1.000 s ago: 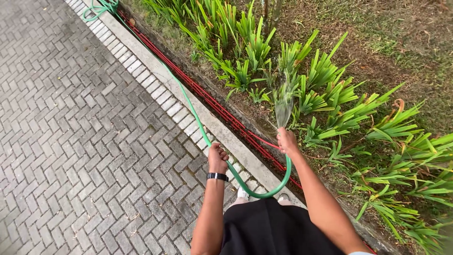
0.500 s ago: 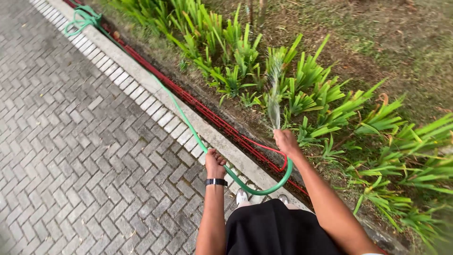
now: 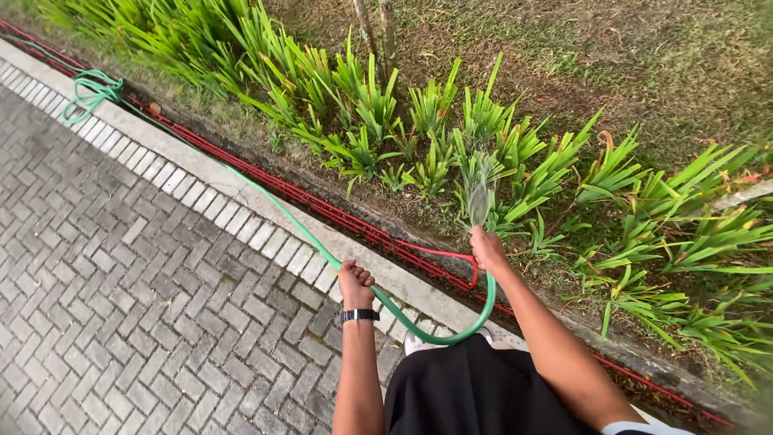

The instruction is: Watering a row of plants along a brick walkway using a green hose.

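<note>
– Green hose, where's it run?
– Along the pale kerb, loops under both arms, coil far left.
– Left hand?
– Fingers clamped round the hose mid-run, over the grey brick paving. Black watch on that wrist.
– Right hand?
– Fingers closed on the hose end, water spray going up into the green leafy plants.
– Anything else?
– Red pipes beside the kerb, black skirt below.
</note>
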